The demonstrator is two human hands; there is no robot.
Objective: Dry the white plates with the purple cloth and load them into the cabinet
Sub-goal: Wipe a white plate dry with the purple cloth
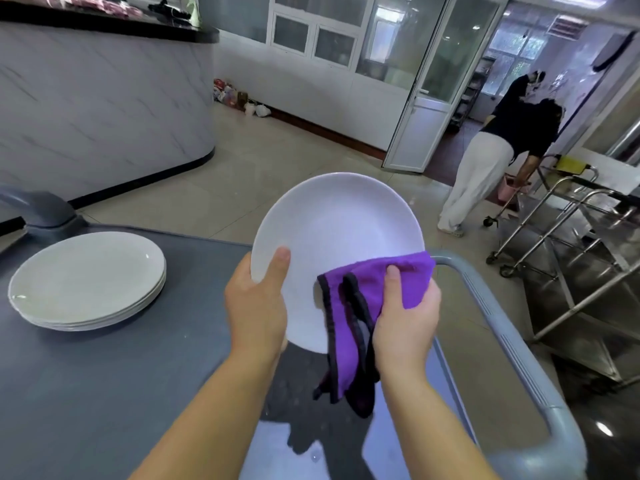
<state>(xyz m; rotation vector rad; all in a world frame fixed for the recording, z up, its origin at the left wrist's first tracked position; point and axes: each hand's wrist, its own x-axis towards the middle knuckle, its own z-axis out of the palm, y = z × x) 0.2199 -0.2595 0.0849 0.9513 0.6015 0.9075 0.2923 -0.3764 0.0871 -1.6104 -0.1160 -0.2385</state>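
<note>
- The left hand (256, 306) pinches the lower-left rim of the round white glazed plate (339, 230), thumb on its face, fingers hidden behind; the plate is tilted above the grey cart top (104, 375).
- The right hand (405, 320) pinches the soft purple dark-edged cloth (381, 282) over the right rim, thumb on top.
- The plate looks stiff, breakable and probably slick when wet, so a rim grip suits it.
- Farther left, a stack of white plates (86, 278) rests on the cart.

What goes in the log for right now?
step: drying | left hand: holds white plate | right hand: grips purple cloth on plate | plate stack: on grey cart
</note>
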